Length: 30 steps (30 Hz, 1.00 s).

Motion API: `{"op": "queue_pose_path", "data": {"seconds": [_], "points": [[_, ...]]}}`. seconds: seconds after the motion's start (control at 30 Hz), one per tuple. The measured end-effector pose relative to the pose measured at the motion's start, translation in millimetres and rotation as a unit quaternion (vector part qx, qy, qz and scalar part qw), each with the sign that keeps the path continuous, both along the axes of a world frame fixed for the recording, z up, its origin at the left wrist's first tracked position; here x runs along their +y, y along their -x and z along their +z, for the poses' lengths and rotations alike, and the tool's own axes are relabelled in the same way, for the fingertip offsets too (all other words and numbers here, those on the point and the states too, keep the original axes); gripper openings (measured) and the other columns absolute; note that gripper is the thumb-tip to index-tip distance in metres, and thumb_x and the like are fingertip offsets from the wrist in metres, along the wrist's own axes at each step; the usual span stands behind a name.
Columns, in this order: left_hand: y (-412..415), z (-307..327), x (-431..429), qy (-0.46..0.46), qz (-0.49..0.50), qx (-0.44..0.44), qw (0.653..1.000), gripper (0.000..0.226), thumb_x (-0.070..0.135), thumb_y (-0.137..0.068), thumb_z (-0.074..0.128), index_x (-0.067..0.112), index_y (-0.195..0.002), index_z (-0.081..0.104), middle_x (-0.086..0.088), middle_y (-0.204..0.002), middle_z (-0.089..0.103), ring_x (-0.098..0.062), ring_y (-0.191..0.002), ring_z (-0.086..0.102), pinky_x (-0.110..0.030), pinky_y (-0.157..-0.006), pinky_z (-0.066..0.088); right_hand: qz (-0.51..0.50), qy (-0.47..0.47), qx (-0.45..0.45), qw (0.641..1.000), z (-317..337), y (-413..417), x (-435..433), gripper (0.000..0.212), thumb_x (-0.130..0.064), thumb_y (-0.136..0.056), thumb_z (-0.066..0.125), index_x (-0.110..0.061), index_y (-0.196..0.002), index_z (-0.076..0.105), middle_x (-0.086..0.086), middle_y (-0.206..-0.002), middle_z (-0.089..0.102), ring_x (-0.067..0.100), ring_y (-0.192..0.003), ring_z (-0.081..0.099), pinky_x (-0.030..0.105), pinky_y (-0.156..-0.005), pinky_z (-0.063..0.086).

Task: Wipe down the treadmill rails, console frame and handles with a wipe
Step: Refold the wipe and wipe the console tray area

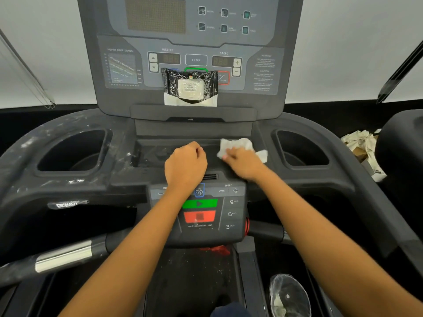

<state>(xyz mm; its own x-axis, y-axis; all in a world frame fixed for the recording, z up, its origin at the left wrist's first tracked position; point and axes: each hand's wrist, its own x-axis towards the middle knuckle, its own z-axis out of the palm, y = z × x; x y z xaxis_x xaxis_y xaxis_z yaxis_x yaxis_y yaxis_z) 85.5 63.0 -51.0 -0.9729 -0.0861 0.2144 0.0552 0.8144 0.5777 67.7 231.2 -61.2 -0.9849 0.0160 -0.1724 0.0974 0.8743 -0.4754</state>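
My right hand (pixel 243 162) presses a crumpled white wipe (pixel 238 145) onto the right side of the shallow centre tray (pixel 155 154) of the treadmill console frame (pixel 128 179). My left hand (pixel 185 167) rests as a closed fist on the tray's front edge, nothing visible in it. A black pack of wipes (pixel 191 86) leans upright on the ledge against the upper display panel. The left side of the console frame shows white dusty smears. A handle with a silver sensor band (pixel 64 258) juts out at lower left.
Two deep cup holders (pixel 73 152) (pixel 302 149) flank the tray. A lower control pad with green and red buttons (pixel 199 211) lies under my forearms. Crumpled paper waste (pixel 364 145) sits at far right, a plastic-lined bin (pixel 289 296) at bottom right.
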Motion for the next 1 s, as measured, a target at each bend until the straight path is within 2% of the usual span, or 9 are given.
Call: {"op": "queue_pose_path", "data": {"seconds": [0.1, 0.2, 0.3, 0.43, 0.6, 0.73, 0.8, 0.9, 1.0], "points": [[-0.8, -0.5, -1.6, -0.031, 0.000, 0.012, 0.999, 0.026, 0.024, -0.094, 0.041, 0.018, -0.091, 0.067, -0.001, -0.076, 0.067, -0.020, -0.068, 0.057, -0.031, -0.059, 0.041, 0.079, 0.100, -0.043, 0.991, 1.8, -36.5, 7.2, 0.048, -0.042, -0.102, 0.036, -0.014, -0.138, 0.052, 0.001, -0.148, 0.044, 0.017, -0.140, 0.034, 0.025, -0.113, 0.022], [-0.9, -0.6, -2.4, -0.048, -0.006, 0.016, 0.999, 0.026, 0.023, -0.094, 0.042, 0.018, -0.089, 0.067, 0.001, -0.072, 0.065, -0.019, -0.067, 0.058, -0.030, -0.058, 0.043, 0.114, 0.146, -0.039, 0.982, 8.2, -63.4, 50.8, 0.035, -0.035, -0.100, 0.046, -0.028, -0.131, 0.060, -0.015, -0.142, 0.048, -0.002, -0.135, 0.036, 0.020, -0.116, 0.019], [-1.2, 0.6, -2.0, -0.051, -0.004, 0.013, 0.999, 0.026, 0.024, -0.094, 0.042, 0.018, -0.088, 0.066, 0.000, -0.072, 0.065, -0.021, -0.068, 0.059, -0.033, -0.061, 0.047, 0.061, 0.186, -0.014, 0.981, 10.6, -82.8, 65.8, 0.029, -0.037, -0.098, 0.050, -0.032, -0.120, 0.067, -0.012, -0.133, 0.059, -0.002, -0.128, 0.046, 0.031, -0.116, 0.029], [-2.6, 0.6, 0.0, -0.041, -0.006, 0.012, 0.999, 0.026, 0.026, -0.095, 0.041, 0.019, -0.089, 0.065, 0.001, -0.074, 0.066, -0.022, -0.070, 0.059, -0.033, -0.062, 0.047, 0.032, 0.220, -0.037, 0.974, 19.3, -68.5, 19.9, 0.047, -0.053, -0.099, 0.035, -0.026, -0.125, 0.064, -0.007, -0.128, 0.058, 0.005, -0.119, 0.050, 0.022, -0.104, 0.030], [-2.0, -0.1, -0.6, -0.054, 0.009, 0.021, 0.998, 0.026, 0.025, -0.095, 0.042, 0.019, -0.092, 0.067, -0.001, -0.081, 0.068, -0.021, -0.072, 0.057, -0.030, -0.062, 0.039, 0.067, 0.167, -0.083, 0.980, 18.4, -57.0, 21.6, 0.057, -0.061, -0.097, 0.028, -0.029, -0.131, 0.059, -0.002, -0.132, 0.060, 0.009, -0.125, 0.050, 0.024, -0.109, 0.028], [-3.3, 0.1, -0.7, -0.048, 0.010, 0.015, 0.999, 0.027, 0.025, -0.095, 0.042, 0.018, -0.091, 0.067, -0.002, -0.079, 0.068, -0.021, -0.070, 0.056, -0.030, -0.062, 0.038, 0.010, 0.063, 0.008, 0.998, -5.4, -87.9, 75.3, 0.043, -0.040, -0.102, 0.038, -0.037, -0.145, 0.038, -0.007, -0.154, 0.032, 0.015, -0.144, 0.021, 0.032, -0.117, 0.014], [-2.7, 0.5, 0.2, -0.035, 0.012, 0.011, 0.999, 0.027, 0.027, -0.096, 0.042, 0.018, -0.091, 0.067, -0.001, -0.078, 0.067, -0.021, -0.070, 0.055, -0.029, -0.061, 0.035, -0.055, 0.005, 0.051, 0.997, -18.3, -95.8, 92.3, 0.043, -0.041, -0.099, 0.044, -0.029, -0.139, 0.047, -0.003, -0.148, 0.039, 0.025, -0.143, 0.024, 0.043, -0.117, 0.018], [-1.0, -0.6, 1.9, -0.016, 0.016, 0.016, 1.000, 0.028, 0.028, -0.096, 0.041, 0.017, -0.090, 0.066, -0.003, -0.079, 0.066, -0.021, -0.069, 0.051, -0.030, -0.061, 0.034, -0.129, -0.009, 0.139, 0.982, -36.2, -100.2, 69.5, 0.021, -0.022, -0.096, 0.053, -0.007, -0.110, 0.055, 0.008, -0.122, 0.049, 0.038, -0.112, 0.050, 0.036, -0.084, 0.042], [-0.2, -1.7, 1.1, -0.011, 0.015, 0.019, 1.000, 0.028, 0.027, -0.096, 0.041, 0.015, -0.089, 0.065, -0.005, -0.077, 0.065, -0.027, -0.071, 0.056, -0.030, -0.060, 0.035, -0.204, 0.008, 0.216, 0.955, -44.9, -113.8, 33.3, 0.023, -0.002, -0.091, 0.054, -0.005, -0.114, 0.056, 0.014, -0.107, 0.059, 0.029, -0.077, 0.058, 0.026, -0.066, 0.038]]}}
